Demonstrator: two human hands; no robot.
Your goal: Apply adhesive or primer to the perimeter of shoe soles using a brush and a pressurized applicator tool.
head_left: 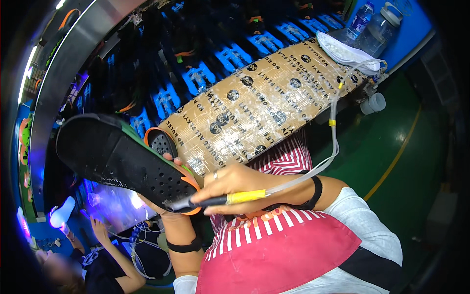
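Matt perforated rubber shoe sole point(122, 157)

I see the shoe sole point(117, 154) at left, resting on my left hand point(164, 208); my right hand point(232, 188) sits right of it, brush point(196, 202) touching the sole's near end. Beyond lies the taped board point(259, 105), a mask point(345, 51) on its far-right end, bottles point(372, 24) behind.

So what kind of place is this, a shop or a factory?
Most likely a shoe factory line. The left hand holds a black sole, the right hand works it with a hose-fed brush, and a conveyor of blue fixtures carries more shoe parts.
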